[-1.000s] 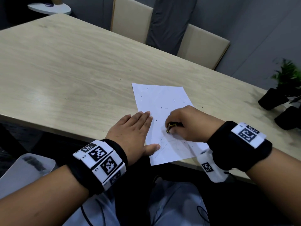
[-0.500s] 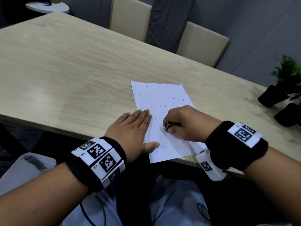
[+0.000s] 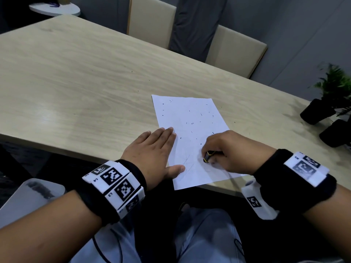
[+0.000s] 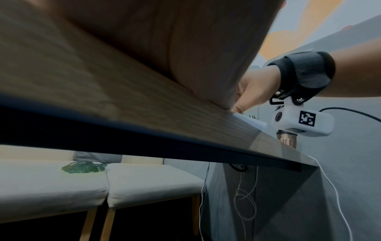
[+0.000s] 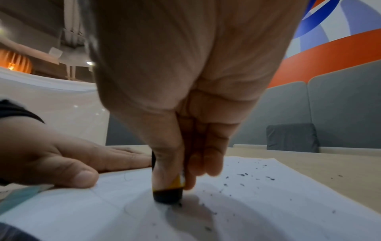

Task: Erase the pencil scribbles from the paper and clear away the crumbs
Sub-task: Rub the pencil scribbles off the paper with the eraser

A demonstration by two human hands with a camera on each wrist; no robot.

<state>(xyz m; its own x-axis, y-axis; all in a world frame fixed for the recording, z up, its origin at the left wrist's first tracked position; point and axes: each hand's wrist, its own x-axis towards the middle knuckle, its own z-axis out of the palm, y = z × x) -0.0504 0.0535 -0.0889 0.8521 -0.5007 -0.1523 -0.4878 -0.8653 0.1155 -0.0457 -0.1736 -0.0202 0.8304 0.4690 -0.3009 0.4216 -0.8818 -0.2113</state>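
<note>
Paper (image 3: 190, 137) lies at the near edge of the worktop (image 3: 79, 76), its near corner overhanging. Left hand (image 3: 153, 149) rests flat with straight fingers on the paper's left margin, evidently to stop it shifting. Right hand (image 3: 226, 150) has a closed grip on the eraser (image 5: 168, 194), its dark tip pressed on faint scribbles (image 3: 187, 164). Crumbs (image 3: 191, 122) are scattered over the far half.

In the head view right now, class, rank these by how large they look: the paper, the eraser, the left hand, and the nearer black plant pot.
1. paper
2. left hand
3. black plant pot, though the frame's edge cuts it off and it sits farther away, so unsure
4. eraser, mostly hidden in the right hand
</note>
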